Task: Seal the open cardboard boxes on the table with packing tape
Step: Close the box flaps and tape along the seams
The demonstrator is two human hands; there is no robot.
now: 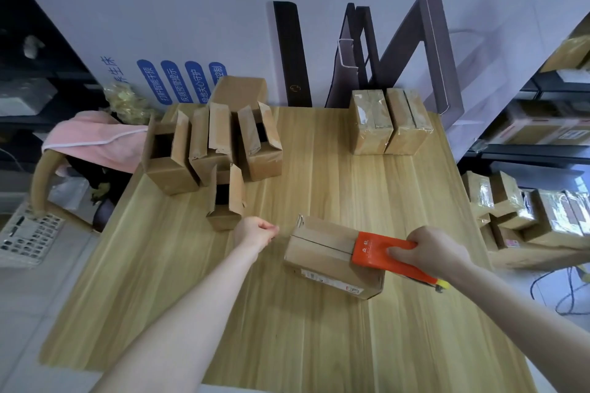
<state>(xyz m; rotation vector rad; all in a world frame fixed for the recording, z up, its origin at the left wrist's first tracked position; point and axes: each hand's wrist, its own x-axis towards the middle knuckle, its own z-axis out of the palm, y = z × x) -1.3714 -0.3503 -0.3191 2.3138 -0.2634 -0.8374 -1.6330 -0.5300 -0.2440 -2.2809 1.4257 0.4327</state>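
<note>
Two taped boxes (372,124) sit far right on the table (319,329), my right hand (437,252) grips the tape dispenser (380,249) on the box (322,249) before me, my left hand (255,231) curls empty beside it, and the open boxes (169,159) wait at the left.

The right hand (437,252) covers part of the orange tape dispenser (376,249); the box label (319,276) is unreadable.

At the left edge of my view a pink cloth (92,143) lies just above a tan chair back (40,182), and a white basket (28,236) sits in the lower left. Blue labels (182,83) mark the white board at upper centre. To their right lean dark panels (292,54) and a purple frame (431,51). Shelves (542,124) fill the right edge, with taped parcels (542,217) stacked below them and cables (571,293) at lower right.
</note>
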